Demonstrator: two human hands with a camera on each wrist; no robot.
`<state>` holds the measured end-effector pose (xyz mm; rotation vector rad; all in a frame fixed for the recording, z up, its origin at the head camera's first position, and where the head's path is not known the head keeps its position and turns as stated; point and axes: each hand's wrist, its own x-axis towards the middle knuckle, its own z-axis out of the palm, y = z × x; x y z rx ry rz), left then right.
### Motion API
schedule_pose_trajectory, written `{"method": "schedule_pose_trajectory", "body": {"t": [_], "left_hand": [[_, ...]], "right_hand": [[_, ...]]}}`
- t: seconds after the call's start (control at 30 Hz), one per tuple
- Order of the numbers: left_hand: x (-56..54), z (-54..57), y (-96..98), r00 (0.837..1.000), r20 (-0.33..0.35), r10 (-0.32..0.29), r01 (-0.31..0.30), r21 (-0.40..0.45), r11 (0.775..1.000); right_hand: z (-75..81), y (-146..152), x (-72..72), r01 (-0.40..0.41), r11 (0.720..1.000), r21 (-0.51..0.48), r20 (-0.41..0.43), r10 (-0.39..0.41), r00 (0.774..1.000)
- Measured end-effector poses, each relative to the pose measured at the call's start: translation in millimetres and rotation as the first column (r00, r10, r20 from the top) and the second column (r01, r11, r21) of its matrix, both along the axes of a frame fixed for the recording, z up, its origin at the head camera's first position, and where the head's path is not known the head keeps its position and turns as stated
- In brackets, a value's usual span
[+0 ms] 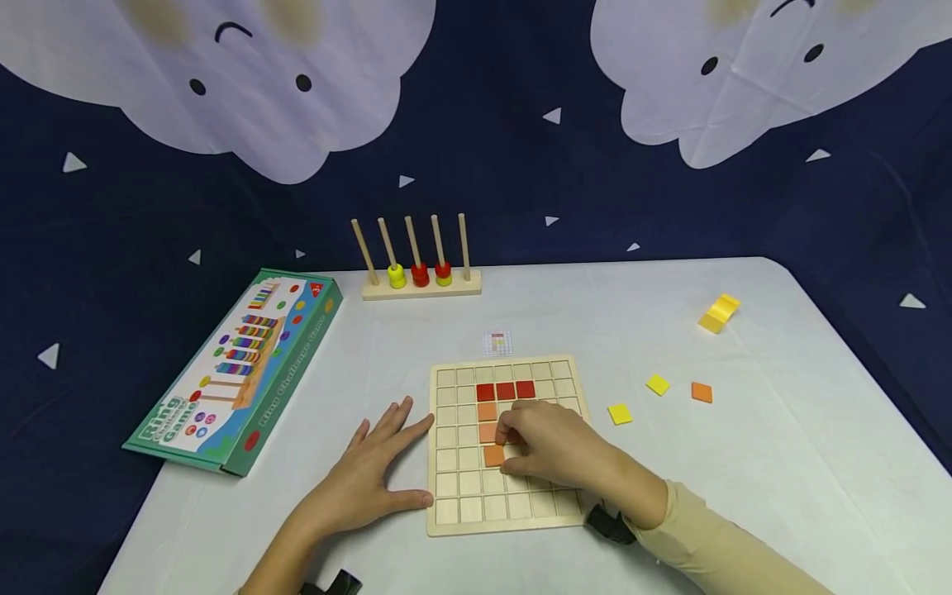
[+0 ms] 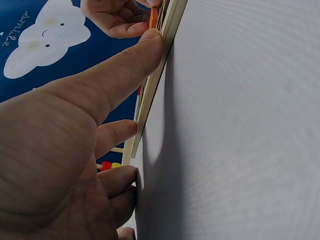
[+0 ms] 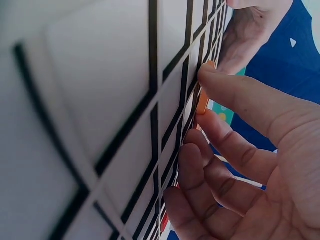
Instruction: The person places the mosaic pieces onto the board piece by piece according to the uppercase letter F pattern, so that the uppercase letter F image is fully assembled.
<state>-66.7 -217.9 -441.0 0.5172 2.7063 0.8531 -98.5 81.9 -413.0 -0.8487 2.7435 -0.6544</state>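
A wooden grid board (image 1: 461, 512) lies on the table, with a row of red tiles (image 1: 505, 391) near its top and orange tiles (image 1: 487, 411) in a column beneath the leftmost red one. My right hand (image 1: 554, 444) reaches over the board. Its thumb and index finger pinch the lowest orange tile (image 3: 203, 101), which looks slightly tilted at its cell in the right wrist view. My left hand (image 1: 364, 475) is spread at the board's left side, thumb and index fingertip touching the edge. In the left wrist view, the left thumb (image 2: 130, 65) rests against the board's rim (image 2: 150, 100).
Right of the board lie two yellow tiles (image 1: 620, 414), an orange tile (image 1: 702, 392) and a yellow curved piece (image 1: 719, 313). A small pattern card (image 1: 497, 343) sits above the board. Behind stands a peg rack (image 1: 421, 287) with rings; a green game box (image 1: 238, 372) is at left.
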Motion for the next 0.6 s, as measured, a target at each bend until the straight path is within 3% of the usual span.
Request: {"method": "schedule_pose_trajectory", "body": {"t": [0.6], "left_hand": [[-0.7, 0.5, 0.6, 1.000, 0.011, 0.003, -0.003, -0.004, 1.000]], "right_hand": [[-3.8, -1.7, -0.4, 0.006, 1.000, -0.018, -0.013, -0.007, 1.000]]}}
